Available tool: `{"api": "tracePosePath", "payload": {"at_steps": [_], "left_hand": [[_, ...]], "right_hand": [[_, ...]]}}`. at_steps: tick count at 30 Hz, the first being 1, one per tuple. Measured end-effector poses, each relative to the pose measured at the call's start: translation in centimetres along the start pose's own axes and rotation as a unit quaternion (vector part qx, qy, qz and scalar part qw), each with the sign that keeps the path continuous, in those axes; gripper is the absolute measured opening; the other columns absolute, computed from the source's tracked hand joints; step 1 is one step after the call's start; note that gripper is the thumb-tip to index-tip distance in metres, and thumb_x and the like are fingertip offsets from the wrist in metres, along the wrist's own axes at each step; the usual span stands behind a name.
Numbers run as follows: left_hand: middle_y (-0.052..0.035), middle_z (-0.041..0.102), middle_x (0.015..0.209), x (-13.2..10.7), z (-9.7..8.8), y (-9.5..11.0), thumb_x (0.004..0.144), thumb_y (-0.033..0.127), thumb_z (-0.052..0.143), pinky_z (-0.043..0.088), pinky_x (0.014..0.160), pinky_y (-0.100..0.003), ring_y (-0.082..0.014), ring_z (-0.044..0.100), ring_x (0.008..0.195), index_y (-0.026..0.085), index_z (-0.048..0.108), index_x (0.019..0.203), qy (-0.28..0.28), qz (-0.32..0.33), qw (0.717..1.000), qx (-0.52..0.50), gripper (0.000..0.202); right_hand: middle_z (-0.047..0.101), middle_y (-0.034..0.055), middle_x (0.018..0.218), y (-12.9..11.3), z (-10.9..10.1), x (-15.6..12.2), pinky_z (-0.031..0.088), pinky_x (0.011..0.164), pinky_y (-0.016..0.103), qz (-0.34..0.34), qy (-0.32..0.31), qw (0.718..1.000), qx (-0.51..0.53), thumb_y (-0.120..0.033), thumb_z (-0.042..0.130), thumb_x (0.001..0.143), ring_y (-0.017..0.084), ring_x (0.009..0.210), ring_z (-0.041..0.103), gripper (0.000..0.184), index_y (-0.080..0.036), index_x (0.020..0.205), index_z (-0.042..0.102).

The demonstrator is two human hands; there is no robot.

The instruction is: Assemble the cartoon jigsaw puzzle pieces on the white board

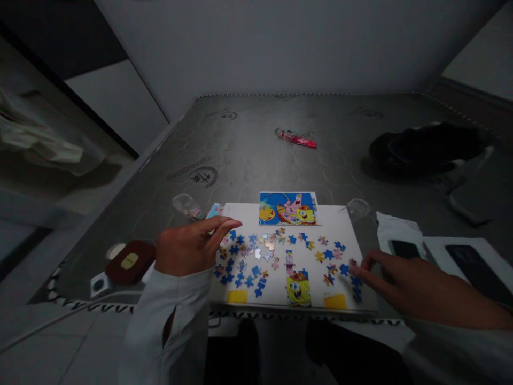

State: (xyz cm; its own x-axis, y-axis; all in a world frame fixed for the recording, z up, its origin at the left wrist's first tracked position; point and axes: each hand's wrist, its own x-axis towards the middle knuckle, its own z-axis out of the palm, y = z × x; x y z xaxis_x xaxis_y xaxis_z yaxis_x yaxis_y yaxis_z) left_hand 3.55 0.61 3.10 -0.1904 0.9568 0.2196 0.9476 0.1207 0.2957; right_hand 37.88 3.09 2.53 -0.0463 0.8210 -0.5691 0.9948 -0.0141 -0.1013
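Observation:
A white board (340, 222) lies on the table's near edge, strewn with several loose puzzle pieces (264, 251). A small joined yellow cartoon section (298, 290) sits near its front edge. A colourful reference picture (287, 208) rests at the board's far side. My left hand (190, 247) hovers over the board's left part, fingers stretched toward the blue pieces, holding nothing. My right hand (404, 283) rests at the board's right edge, its fingertips pinching a small piece (352, 263).
On the grey table (256, 155) are a red wrapper (298, 139), a dark cap-like object (425, 147), two clear cups (186, 206) (358, 207), a brown case (129, 261) at the left and phones (404, 249) on white paper at the right.

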Motion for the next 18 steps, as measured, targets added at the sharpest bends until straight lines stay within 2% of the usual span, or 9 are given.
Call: {"api": "tracePosePath", "payload": {"at_steps": [8,11,16,18], "left_hand": [[0.0021,0.077,0.083,0.4,0.7,-1.5,0.095,0.048,0.050,0.044,0.053,-0.030,-0.0220,0.070,0.067,0.042,0.076,0.108,-0.031,0.025,0.995,0.096,0.029],[0.0004,0.076,0.081,0.3,0.4,-1.5,0.094,0.050,0.050,0.042,0.052,-0.030,-0.0237,0.070,0.066,0.042,0.076,0.108,-0.049,0.018,0.995,0.084,0.030],[0.0020,0.078,0.089,-0.2,-0.8,-1.3,0.091,0.054,0.052,0.036,0.049,-0.027,-0.0194,0.065,0.058,0.044,0.075,0.106,-0.065,-0.011,0.995,0.081,0.029],[0.0019,0.078,0.087,-0.3,-1.0,-1.0,0.088,0.055,0.055,0.034,0.049,-0.026,-0.0196,0.064,0.056,0.043,0.076,0.102,-0.064,-0.025,0.997,0.033,0.028]], "right_hand": [[0.072,0.0071,0.078,0.9,-0.7,-0.1,0.045,0.060,0.038,0.030,0.004,1.000,0.006,-0.061,0.040,0.089,0.027,0.071,0.068,0.041,-0.029,0.091,0.066],[0.073,0.0076,0.080,1.1,-0.7,0.2,0.044,0.061,0.037,0.012,0.017,1.000,0.008,-0.059,0.041,0.090,0.026,0.072,0.068,0.041,-0.028,0.089,0.066],[0.073,0.0068,0.086,1.5,-0.8,2.2,0.043,0.064,0.034,-0.004,0.008,1.000,0.005,-0.056,0.051,0.088,0.024,0.079,0.068,0.034,-0.027,0.086,0.067],[0.073,0.0058,0.086,1.7,-0.8,3.2,0.043,0.064,0.032,-0.007,0.015,1.000,0.008,-0.052,0.057,0.086,0.024,0.080,0.068,0.027,-0.027,0.087,0.067]]}}
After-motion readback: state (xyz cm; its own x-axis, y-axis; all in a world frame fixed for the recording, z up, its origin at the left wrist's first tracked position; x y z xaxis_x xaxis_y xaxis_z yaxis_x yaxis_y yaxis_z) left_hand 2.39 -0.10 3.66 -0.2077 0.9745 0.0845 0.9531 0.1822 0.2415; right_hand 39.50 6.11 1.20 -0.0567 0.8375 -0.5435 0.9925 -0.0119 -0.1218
